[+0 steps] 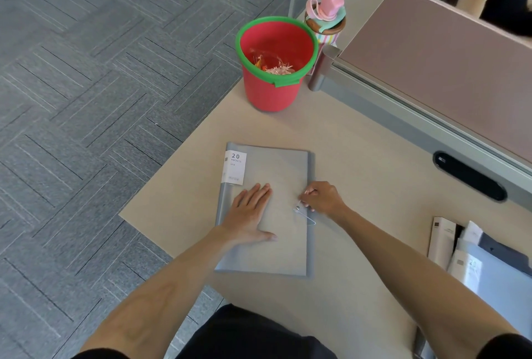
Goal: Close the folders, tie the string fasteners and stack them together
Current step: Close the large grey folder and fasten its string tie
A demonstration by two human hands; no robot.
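Note:
A grey translucent folder point(280, 174) lies closed on the beige desk, a white "20 pockets" label at its top left corner. My left hand point(250, 211) presses flat on the cover, fingers spread. My right hand point(321, 196) pinches the thin string point(309, 219) at the folder's right edge, beside the small round fastener button point(297, 208). A loop of the string hangs loose below the button. Several more folders point(472, 260) lie piled at the desk's right edge, partly cut off.
A red bin with a green rim point(273, 90) stands on the desk's far left corner, scraps inside. A pink-lidded cup point(326, 17) sits behind it. A desk divider point(431, 64) runs along the right, with a black cable slot point(469, 175). Another person sits beyond it.

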